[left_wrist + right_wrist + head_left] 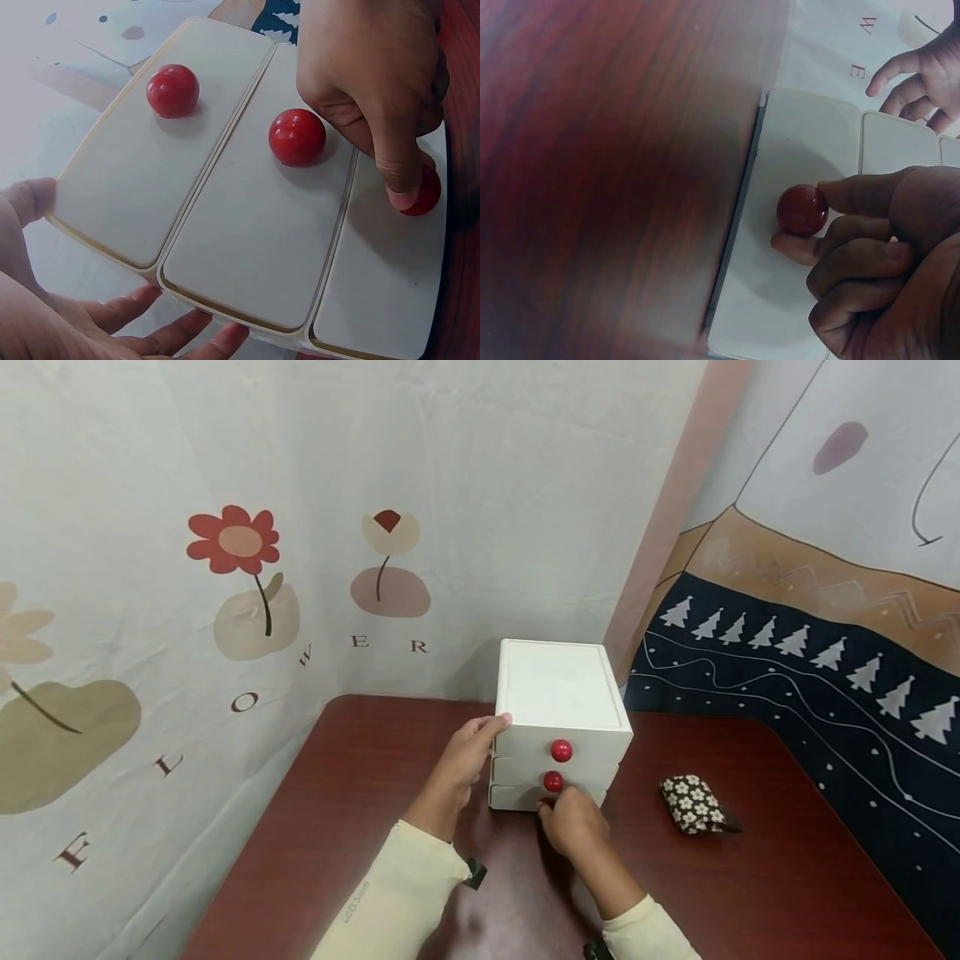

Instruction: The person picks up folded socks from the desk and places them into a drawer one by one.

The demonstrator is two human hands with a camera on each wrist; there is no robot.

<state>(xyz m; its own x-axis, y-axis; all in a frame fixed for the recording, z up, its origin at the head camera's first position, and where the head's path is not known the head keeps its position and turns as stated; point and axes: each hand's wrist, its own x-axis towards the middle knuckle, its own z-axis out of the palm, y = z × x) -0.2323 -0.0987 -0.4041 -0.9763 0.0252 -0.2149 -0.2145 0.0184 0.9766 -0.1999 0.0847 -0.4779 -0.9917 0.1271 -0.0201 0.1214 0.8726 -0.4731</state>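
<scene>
A small white drawer cabinet stands on the table, with three stacked drawers, each bearing a round red knob. My left hand rests against the cabinet's left side, its thumb at the upper front corner and the other fingers spread along the side wall. Low at the front, my right hand pinches the bottom drawer's knob between thumb and index finger. Above it are the middle knob and the top knob, both untouched. All three drawer fronts look pushed in.
On the dark red table, to the right of the cabinet, lies a small black pouch with white flowers. Printed cloth hangs behind the table and along its sides.
</scene>
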